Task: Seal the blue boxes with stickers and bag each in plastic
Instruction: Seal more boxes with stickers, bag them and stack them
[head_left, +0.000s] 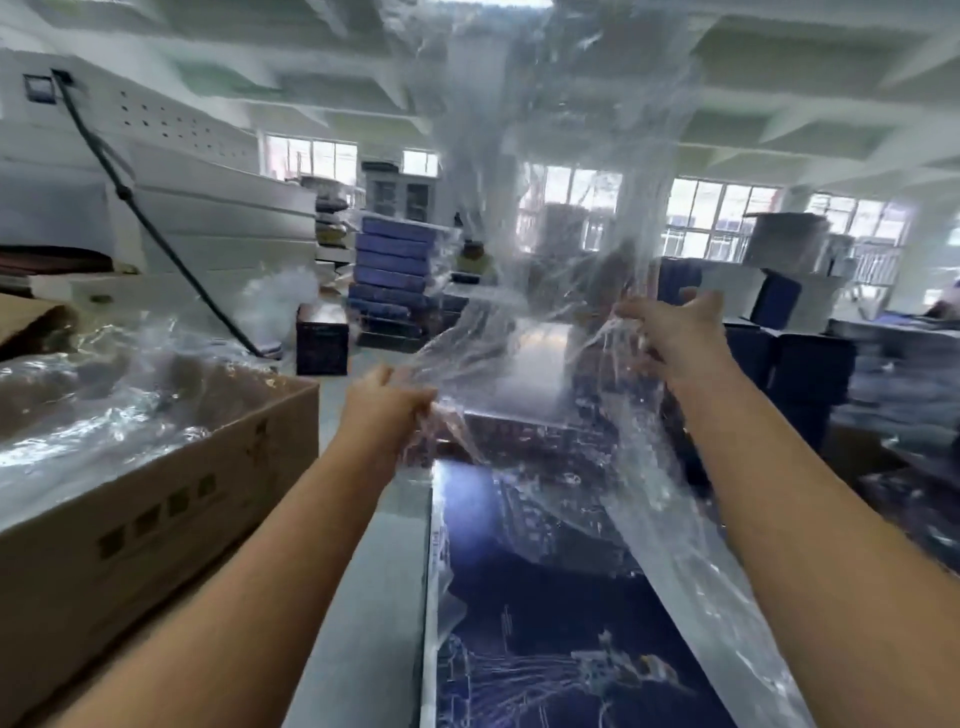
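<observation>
Writing: dark printed characters are seen on the side of the carton (156, 519) at left, too blurred to be read. No brand can be made out anywhere.

Box (545, 649): dark blue, glossy, laid flat on the grey table (363, 597) straight ahead, between the two forearms, its long side running away from the camera. Its lid is covered in a fine pale line drawing; no lettering in it can be told. Glare is thrown off the far end of the lid.

Bag (545, 234): clear thin plastic, much crumpled, held up above the far end of the box and billowing high toward the ceiling. Its lower right part is draped down over the right edge of the box.

Left hand (387, 402): fingers curled, the bag's lower left edge gripped in them.

Right hand (670, 332): held higher, the bag's right edge bunched and gripped, thumb raised.

Surroundings: the carton is open and filled with more clear plastic. A stack (395, 270) of blue boxes is seen beyond on the table, with a small dark box (322, 340) stood just left of it. A black cable (145, 218) is run down across a white machine (182, 171) at left. More blue boxes are piled at right, blurred
</observation>
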